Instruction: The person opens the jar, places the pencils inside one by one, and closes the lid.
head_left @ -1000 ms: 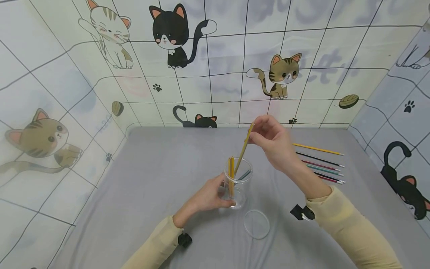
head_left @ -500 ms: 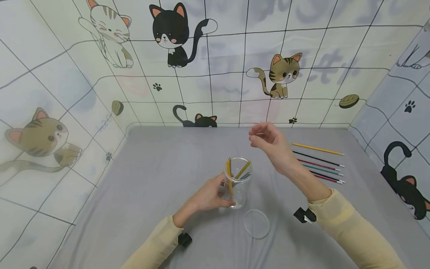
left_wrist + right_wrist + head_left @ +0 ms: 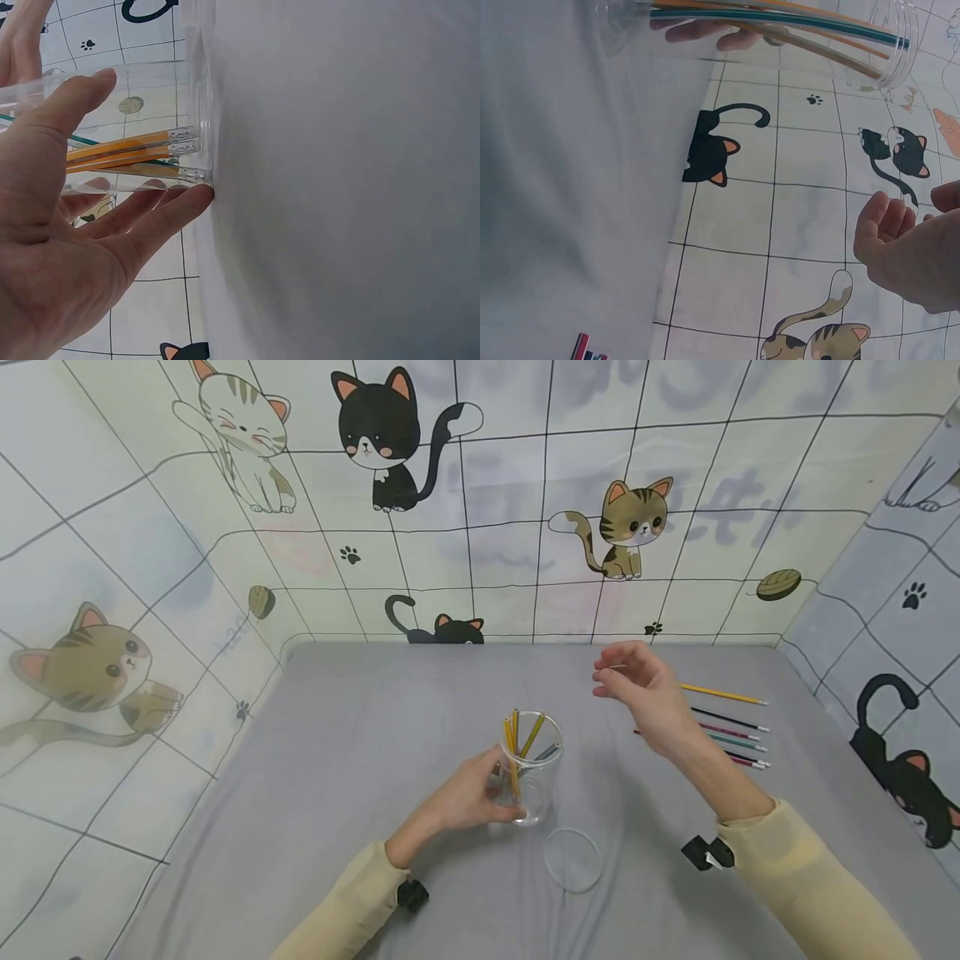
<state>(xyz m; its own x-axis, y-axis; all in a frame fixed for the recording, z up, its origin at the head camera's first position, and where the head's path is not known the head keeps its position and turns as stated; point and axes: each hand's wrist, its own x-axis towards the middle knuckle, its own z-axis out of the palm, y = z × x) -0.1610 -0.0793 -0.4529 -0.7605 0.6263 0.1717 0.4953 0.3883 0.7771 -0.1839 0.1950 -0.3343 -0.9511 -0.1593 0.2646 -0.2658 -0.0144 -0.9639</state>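
Note:
A clear jar (image 3: 534,797) stands upright on the grey cloth near the middle. My left hand (image 3: 463,793) holds it from the left, with the thumb low in front and fingers behind. Inside lean several pencils (image 3: 513,752), yellow-orange ones and a teal one. In the left wrist view, the eraser ends of the yellow pencils (image 3: 142,154) point down at the jar's base. My right hand (image 3: 647,697) hovers right of the jar, its fingers loosely bent and holding nothing. The right wrist view also shows that hand (image 3: 907,247) apart from the jar (image 3: 817,67).
Several pencils lie in a row at the right, partly behind my right hand: a yellow pencil (image 3: 723,694) farthest back, then dark, red and teal ones. A clear round ring or lid (image 3: 573,860) lies in front of the jar. Cat-printed cloth walls (image 3: 510,552) border the table.
My right hand lets go of a yellow pencil, which drops into the jar and leans there. That hand then moves right toward the row of pencils. My left hand stays on the jar.

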